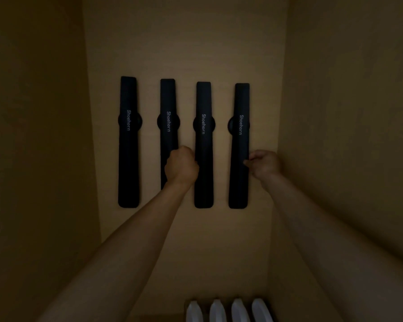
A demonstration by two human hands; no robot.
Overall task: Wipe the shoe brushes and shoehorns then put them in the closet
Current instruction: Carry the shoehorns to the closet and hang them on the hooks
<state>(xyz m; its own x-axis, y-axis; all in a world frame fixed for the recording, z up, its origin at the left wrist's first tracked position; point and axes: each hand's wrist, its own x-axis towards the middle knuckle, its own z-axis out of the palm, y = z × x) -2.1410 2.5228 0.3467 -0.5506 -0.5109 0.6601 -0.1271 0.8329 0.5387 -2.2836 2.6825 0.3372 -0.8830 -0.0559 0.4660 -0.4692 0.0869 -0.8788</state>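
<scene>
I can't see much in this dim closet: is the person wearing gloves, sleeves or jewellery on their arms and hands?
No. The left hand and right hand are bare, with no gloves, and no rings show in this dim light. Both forearms are uncovered as far as the picture shows: no sleeves, watch or bracelet.

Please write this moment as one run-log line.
closet: four shoehorns hang on back wall | left hand grips second | right hand pinches fourth

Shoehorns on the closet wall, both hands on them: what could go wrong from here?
1. The left hand grips the second shoehorn low; a tug could pull it off its round mount.
2. The right hand pinches the rightmost shoehorn, which already hangs slightly tilted; it may end up crooked.
</scene>
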